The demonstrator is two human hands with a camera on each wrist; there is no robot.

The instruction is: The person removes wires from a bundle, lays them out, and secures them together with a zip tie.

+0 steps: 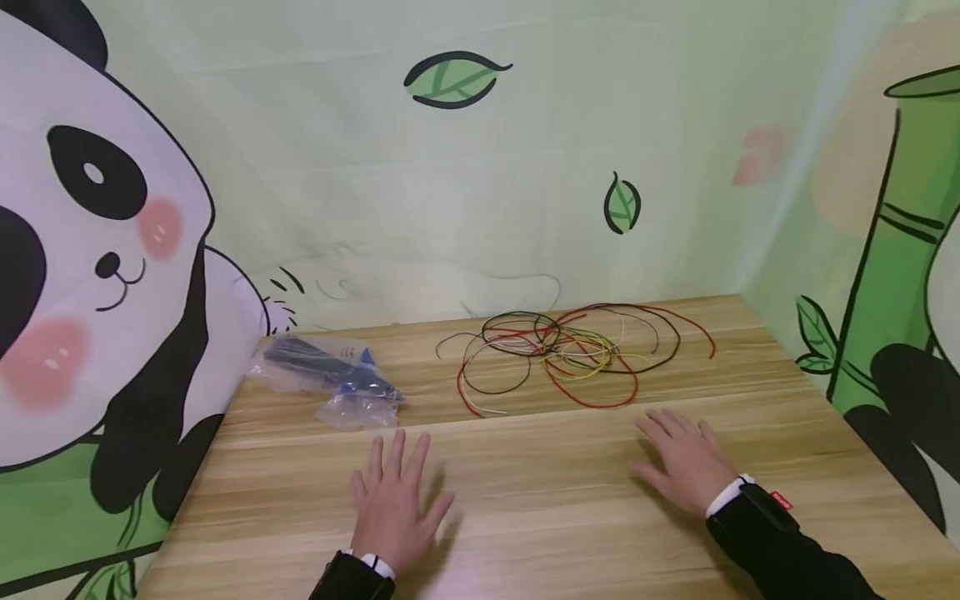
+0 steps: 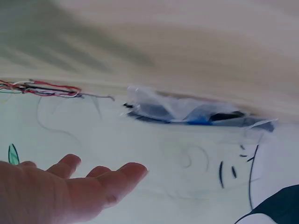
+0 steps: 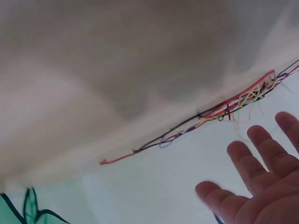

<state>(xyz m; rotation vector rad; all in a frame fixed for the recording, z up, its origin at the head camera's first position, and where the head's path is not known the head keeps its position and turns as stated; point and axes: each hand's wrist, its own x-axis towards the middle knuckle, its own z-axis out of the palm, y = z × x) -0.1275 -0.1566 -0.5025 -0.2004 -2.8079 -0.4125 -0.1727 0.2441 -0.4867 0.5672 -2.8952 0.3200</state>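
Observation:
My left hand (image 1: 393,508) is held over the front of the wooden table with its fingers spread, and nothing is in it. A clear plastic bag (image 1: 326,375) with dark, long items and a bit of blue inside lies beyond its fingertips. On the right, my right hand (image 1: 686,462) also has straight, spread fingers and holds nothing. Past it sits a loose tangle of wires (image 1: 592,354) in red, black, yellow and white. In the left wrist view the bag (image 2: 187,112) appears upside down; the right wrist view shows the wires (image 3: 224,109) beyond the fingers.
The wooden table (image 1: 540,492) ends at a pale green cloth backdrop (image 1: 360,183) printed with a panda (image 1: 150,333), leaves and bamboo (image 1: 892,250). The backdrop stands along the table's back and both sides.

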